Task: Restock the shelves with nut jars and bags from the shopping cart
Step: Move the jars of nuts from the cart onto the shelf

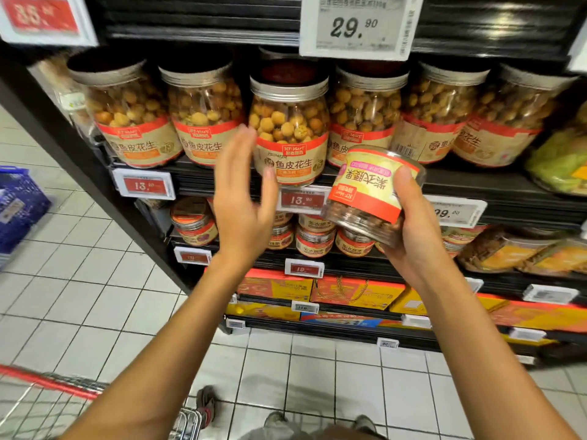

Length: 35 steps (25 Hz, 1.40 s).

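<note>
The right hand grips a small clear plastic nut jar with a yellow-and-red label, held upside down in front of the black shelf. The left hand is raised, fingers straight and empty, just beside a tall clear jar of coated peanuts on that shelf.

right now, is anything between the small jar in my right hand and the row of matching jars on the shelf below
Yes. The open left hand hangs in front of that row of small jars, covering its middle-left part. The held jar, in the right hand, has no visible free slot at the row's front.
</note>
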Each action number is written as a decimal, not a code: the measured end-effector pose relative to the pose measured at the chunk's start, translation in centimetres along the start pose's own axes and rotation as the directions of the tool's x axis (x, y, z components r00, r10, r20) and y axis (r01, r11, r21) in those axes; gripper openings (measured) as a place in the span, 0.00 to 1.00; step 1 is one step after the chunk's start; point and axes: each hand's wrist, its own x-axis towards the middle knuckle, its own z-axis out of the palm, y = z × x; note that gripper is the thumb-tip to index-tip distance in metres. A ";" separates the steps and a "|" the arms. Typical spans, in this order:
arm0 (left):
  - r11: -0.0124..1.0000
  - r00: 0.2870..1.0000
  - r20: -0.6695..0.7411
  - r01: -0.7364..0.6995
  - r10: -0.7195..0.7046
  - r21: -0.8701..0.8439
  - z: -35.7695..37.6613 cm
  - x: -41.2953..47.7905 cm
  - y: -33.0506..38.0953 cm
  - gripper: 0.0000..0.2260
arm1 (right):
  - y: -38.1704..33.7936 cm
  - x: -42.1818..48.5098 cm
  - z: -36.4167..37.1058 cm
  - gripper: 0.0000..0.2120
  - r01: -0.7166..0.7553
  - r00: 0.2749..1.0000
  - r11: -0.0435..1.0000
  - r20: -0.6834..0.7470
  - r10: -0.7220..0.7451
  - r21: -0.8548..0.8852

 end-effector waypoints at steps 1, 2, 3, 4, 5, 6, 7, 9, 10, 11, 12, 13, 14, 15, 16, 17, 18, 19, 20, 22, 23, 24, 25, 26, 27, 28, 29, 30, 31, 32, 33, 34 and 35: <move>0.995 0.992 0.092 -0.091 0.086 0.045 -0.1 -1.7 0.0 0.19 | -0.1 0.0 0.0 0.24 0.001 1.000 1.000 -0.004 -0.001 0.002; 0.983 0.972 0.188 -0.163 0.144 0.090 0.1 -2.7 -0.2 0.18 | -0.2 0.1 0.1 0.23 0.001 1.000 1.000 -0.004 -0.001 0.002; 0.968 0.951 0.254 -0.213 0.175 0.134 0.4 -3.2 -0.5 0.18 | -0.2 0.1 0.1 0.21 0.002 1.000 1.000 -0.003 -0.002 0.003; 0.959 0.942 0.286 -0.230 0.177 0.166 0.7 -3.2 -0.7 0.18 | -0.3 0.1 0.2 0.20 -0.001 1.000 1.000 -0.002 0.001 0.003; 0.959 0.942 0.296 -0.219 0.159 0.181 1.0 -3.0 -0.8 0.18 | -0.4 0.1 0.2 0.20 -0.006 1.000 1.000 -0.002 0.006 0.002; 0.965 0.944 0.303 -0.190 0.129 0.179 1.1 -2.6 -0.9 0.19 | -0.4 0.1 0.3 0.20 -0.009 1.000 1.000 -0.002 0.009 -0.002; 0.975 0.945 0.313 -0.149 0.091 0.167 1.1 -2.2 -0.9 0.19 | -0.4 0.0 0.2 0.20 -0.007 1.000 1.000 0.000 0.007 -0.007; 0.985 0.939 0.344 -0.076 0.018 0.156 1.1 -1.5 -1.1 0.21 | -0.4 -0.3 0.2 0.19 0.005 1.000 1.000 0.007 -0.005 -0.014; 0.985 0.935 0.355 -0.060 0.000 0.159 1.1 -1.1 -1.2 0.22 | -0.2 -0.4 0.2 0.19 0.009 1.000 1.000 0.008 -0.009 -0.020; 0.985 0.935 0.354 -0.059 -0.003 0.163 1.0 -0.8 -1.3 0.21 | 0.0 -0.6 0.3 0.18 0.009 1.000 1.000 0.007 -0.009 -0.024; 0.986 0.941 0.340 -0.060 0.004 0.155 1.0 -0.7 -1.2 0.20 | 0.3 -0.7 0.3 0.17 0.003 1.000 1.000 -0.002 -0.004 -0.022; 0.990 0.951 0.309 -0.057 0.014 0.131 0.7 -0.9 -1.2 0.19 | 0.5 -0.9 0.4 0.17 -0.009 1.000 1.000 -0.017 0.009 -0.015; 0.995 0.961 0.275 -0.052 0.025 0.089 0.4 -1.4 -1.1 0.18 | 0.8 -1.1 0.4 0.18 -0.029 0.999 1.000 -0.029 0.028 -0.009; 0.997 0.964 0.262 -0.060 0.047 0.038 -0.1 -2.0 -0.9 0.17 | 0.9 -1.3 0.5 0.19 -0.062 0.997 0.998 -0.035 0.061 -0.003; 0.995 0.951 0.292 -0.100 0.097 -0.004 -0.6 -2.7 -0.7 0.18 | 1.0 -1.5 0.4 0.22 -0.109 0.994 0.994 -0.031 0.108 -0.009; 0.984 0.918 0.357 -0.173 0.173 -0.031 -1.0 -3.4 -0.5 0.20 | 1.1 -1.8 0.3 0.24 -0.166 0.986 0.986 -0.017 0.165 -0.030; 0.961 0.861 0.433 -0.271 0.266 -0.053 -1.3 -3.8 -0.1 0.23 | 1.2 -2.1 0.0 0.26 -0.228 0.973 0.971 0.006 0.229 -0.064; 0.925 0.791 0.495 -0.373 0.360 -0.076 -1.4 -4.0 0.4 0.25 | 1.2 -2.3 -0.3 0.27 -0.293 0.954 0.951 0.041 0.298 -0.094; 0.883 0.725 0.535 -0.460 0.435 -0.095 -1.5 -4.3 1.1 0.26 | 1.3 -2.7 -0.7 0.28 -0.360 0.926 0.926 0.077 0.369 -0.110; 0.781 0.612 0.552 -0.614 0.565 -0.118 -1.7 -5.0 2.4 0.25 | 1.8 -3.4 -1.8 0.34 -0.482 0.857 0.870 0.155 0.492 -0.099; 0.728 0.566 0.548 -0.676 0.616 -0.120 -1.7 -5.6 2.9 0.24 | 2.1 -3.9 -2.4 0.37 -0.530 0.821 0.843 0.190 0.538 -0.094; 0.704 0.546 0.544 -0.699 0.638 -0.123 -1.9 -6.4 3.2 0.24 | 2.5 -4.2 -3.2 0.40 -0.568 0.790 0.819 0.223 0.571 -0.084; 0.724 0.561 0.541 -0.675 0.627 -0.140 -2.1 -7.4 3.4 0.25 | 2.9 -4.6 -4.0 0.41 -0.590 0.767 0.805 0.266 0.584 -0.066; 0.786 0.609 0.550 -0.598 0.571 -0.154 -2.4 -8.5 3.6 0.27 | 3.5 -4.9 -4.8 0.41 -0.594 0.755 0.803 0.312 0.577 -0.047; 0.879 0.691 0.566 -0.454 0.450 -0.145 -2.5 -9.7 3.6 0.31 | 4.1 -5.2 -5.5 0.42 -0.594 0.750 0.804 0.337 0.568 -0.033; 0.970 0.779 0.578 -0.217 0.242 -0.113 -2.5 -10.9 3.7 0.37 | 4.9 -5.5 -6.0 0.43 -0.604 0.744 0.796 0.331 0.580 -0.038; 0.993 0.827 0.561 0.094 -0.034 -0.078 -2.4 -12.1 3.9 0.41 | 6.1 -5.9 -6.3 0.43 -0.593 0.762 0.802 0.276 0.586 -0.066; 0.913 0.801 0.516 0.400 -0.305 -0.082 -2.1 -13.0 4.1 0.42 | 7.7 -6.4 -6.6 0.38 -0.518 0.826 0.844 0.176 0.535 -0.136; 0.787 0.744 0.455 0.601 -0.489 -0.139 -1.7 -13.7 4.0 0.41 | 9.4 -7.1 -6.7 0.29 -0.377 0.914 0.895 0.062 0.402 -0.240; 0.692 0.704 0.393 0.693 -0.592 -0.199 -1.4 -14.2 3.4 0.38 | 10.9 -7.7 -6.5 0.19 -0.183 0.983 0.912 -0.036 0.182 -0.367; 0.634 0.676 0.347 0.734 -0.650 -0.241 -1.0 -14.6 2.7 0.36 | 12.1 -8.2 -5.9 0.11 -0.015 1.000 0.884 -0.030 0.001 -0.467; 0.588 0.651 0.326 0.759 -0.685 -0.280 -0.6 -14.9 2.0 0.34 | 13.3 -8.4 -5.2 0.09 0.101 0.995 0.860 0.049 -0.089 -0.500; 0.543 0.632 0.320 0.773 -0.706 -0.329 -0.3 -15.1 1.5 0.32 | 14.4 -8.4 -4.7 0.11 0.186 0.981 0.835 0.148 -0.127 -0.519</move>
